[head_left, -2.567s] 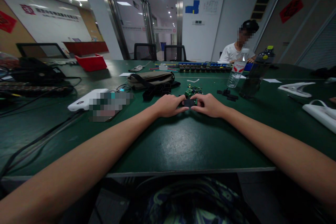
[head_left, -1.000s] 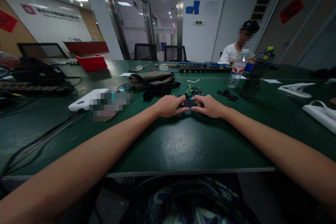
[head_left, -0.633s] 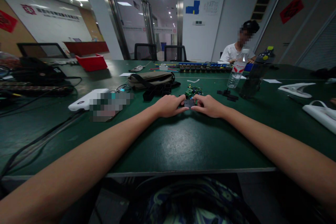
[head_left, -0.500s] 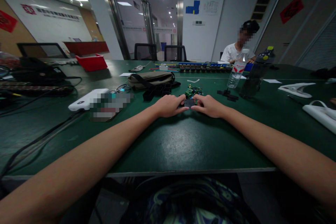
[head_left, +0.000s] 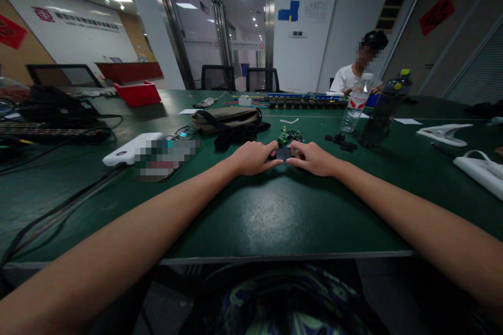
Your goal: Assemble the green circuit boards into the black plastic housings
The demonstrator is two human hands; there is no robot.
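Observation:
Both my hands meet over the green table at a small flat black plastic piece. My left hand is closed on the piece's left side, thumb along its near edge. My right hand grips its right side between thumb and bent fingers. Just beyond the fingers lies a heap of small green circuit boards. Several small black plastic pieces lie to the right of my right hand. What the fingertips touch underneath the held piece is hidden.
Beyond my left hand are a grey-brown pouch and black plastic holders. A white power bank lies left. On the right stand a clear bottle and a dark bottle. A person sits across the table.

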